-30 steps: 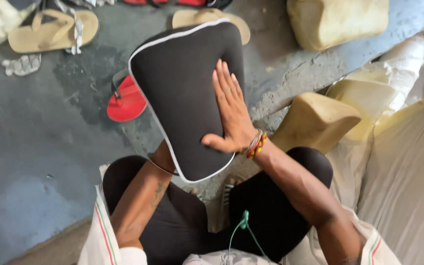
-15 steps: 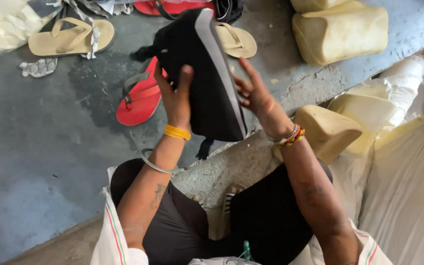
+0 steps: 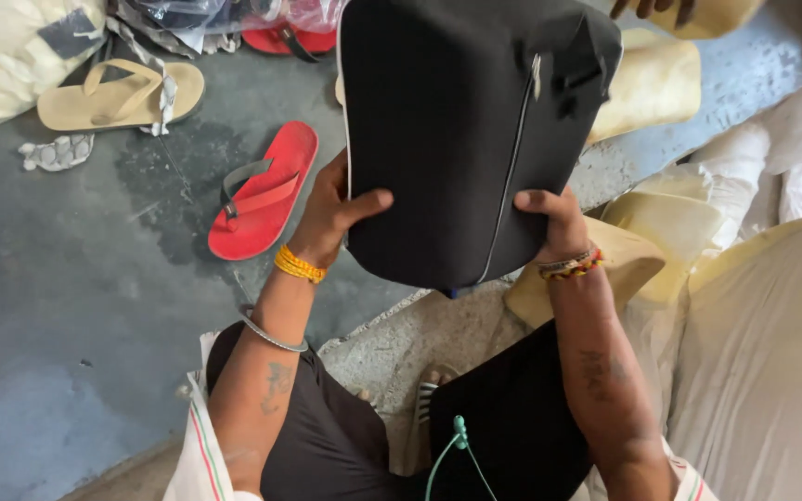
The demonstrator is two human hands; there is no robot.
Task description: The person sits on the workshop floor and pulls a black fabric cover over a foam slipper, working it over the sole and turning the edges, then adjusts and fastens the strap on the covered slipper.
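Nearest the camera, the person sits with dark-trousered knees apart, a thin green cord (image 3: 446, 455) dangling between them and a patch of rough concrete step showing below. Both forearms rise from here. The left hand (image 3: 331, 213) wears yellow bangles at the wrist and a thin metal one further down; its fingers are curled round the left edge of a black padded cover (image 3: 447, 139), thumb pressed flat across the front face. The right hand (image 3: 554, 223), with a beaded multicoloured wristband, grips the lower right edge the same way — thumb on the front, the other fingers hidden behind, so how far they wrap cannot be told. The cover is held up in the air between the two hands, above the knees, broad and rounded at the bottom, with white piping and a zip (image 3: 512, 158) running up its right side.

To the right lie pale foam blocks (image 3: 647, 88) and cream sacks (image 3: 763, 362). On the grey floor beyond, a red flip-flop (image 3: 266, 190) lies just left of the cover — farther off, a tan flip-flop (image 3: 118, 93) beside crumpled plastic.
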